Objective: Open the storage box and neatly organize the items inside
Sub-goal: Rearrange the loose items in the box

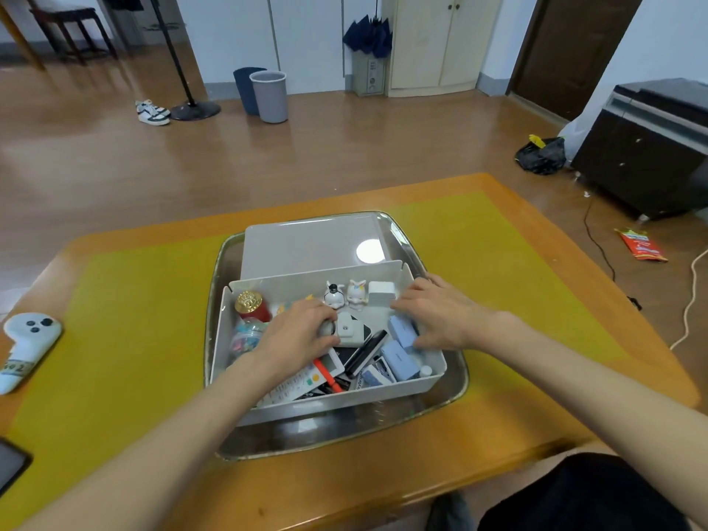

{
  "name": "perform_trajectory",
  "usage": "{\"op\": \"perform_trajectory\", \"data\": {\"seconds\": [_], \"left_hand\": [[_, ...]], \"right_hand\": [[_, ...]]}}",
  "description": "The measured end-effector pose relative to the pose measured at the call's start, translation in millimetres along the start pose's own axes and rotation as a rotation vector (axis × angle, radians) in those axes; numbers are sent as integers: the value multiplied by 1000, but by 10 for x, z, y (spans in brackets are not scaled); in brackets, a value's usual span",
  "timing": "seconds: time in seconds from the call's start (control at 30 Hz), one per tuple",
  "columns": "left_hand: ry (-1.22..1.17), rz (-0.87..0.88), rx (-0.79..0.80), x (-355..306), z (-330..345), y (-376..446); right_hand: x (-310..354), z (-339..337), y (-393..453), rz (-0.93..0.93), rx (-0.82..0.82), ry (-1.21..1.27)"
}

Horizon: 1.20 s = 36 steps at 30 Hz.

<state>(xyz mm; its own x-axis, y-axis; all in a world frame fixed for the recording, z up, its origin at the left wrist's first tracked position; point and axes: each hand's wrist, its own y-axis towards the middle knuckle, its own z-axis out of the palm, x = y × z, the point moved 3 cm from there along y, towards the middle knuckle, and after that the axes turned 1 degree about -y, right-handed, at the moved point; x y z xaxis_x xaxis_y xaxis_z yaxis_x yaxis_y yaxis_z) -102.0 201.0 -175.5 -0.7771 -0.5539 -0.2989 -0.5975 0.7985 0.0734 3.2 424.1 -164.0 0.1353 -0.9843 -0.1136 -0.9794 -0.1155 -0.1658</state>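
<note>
Open white storage box [429, 381] sits in metal tray [456, 381] at centre of surface [498, 231]; one lid [306, 243] lies behind it on tray. Along box's far wall: two rabbit figurines [344, 295], one white cube [381, 293], one gold-capped red jar [251, 305]. Two pale blue boxes [400, 344] near right wall. Left hand [297, 335] curls around small round grey object [327, 328]. Right hand [440, 314] rests on blue boxes, fingers slightly bent. One white controller [27, 339] at surface's left edge.

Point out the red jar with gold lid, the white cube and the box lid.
red jar [251, 305], head view, on its gold lid
white cube [381, 292], head view, front face
box lid [306, 245], head view, bare top surface
</note>
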Motion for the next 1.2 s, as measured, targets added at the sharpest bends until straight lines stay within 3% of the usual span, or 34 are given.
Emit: {"op": "perform_trajectory", "data": {"seconds": [0.2, 0.33, 0.47, 0.63, 0.73, 0.93, 1.2], "left_hand": [[31, -30, 10, -44, -12, -40], [26, -32, 19, -67, -16, -100], [26, 1, 14, -75, 0, -130], [-9, 68, -33, -232, 30, -91], [-31, 178, -54, -452, 65, 0], [124, 319, 269, -742, 335, 279], [191, 373, 323, -870, 397, 441]], "right_hand": [[153, -7, 121, 28, 128, -116], [104, -64, 93, 38, -40, -63], [13, -191, 46, 123, -229, 145], [-76, -244, -46, 213, -286, 329], [-172, -209, -150, 329, -341, 570], [-247, -150, -222, 402, -398, 725], [-313, -66, -136, 494, -539, 1123]]}}
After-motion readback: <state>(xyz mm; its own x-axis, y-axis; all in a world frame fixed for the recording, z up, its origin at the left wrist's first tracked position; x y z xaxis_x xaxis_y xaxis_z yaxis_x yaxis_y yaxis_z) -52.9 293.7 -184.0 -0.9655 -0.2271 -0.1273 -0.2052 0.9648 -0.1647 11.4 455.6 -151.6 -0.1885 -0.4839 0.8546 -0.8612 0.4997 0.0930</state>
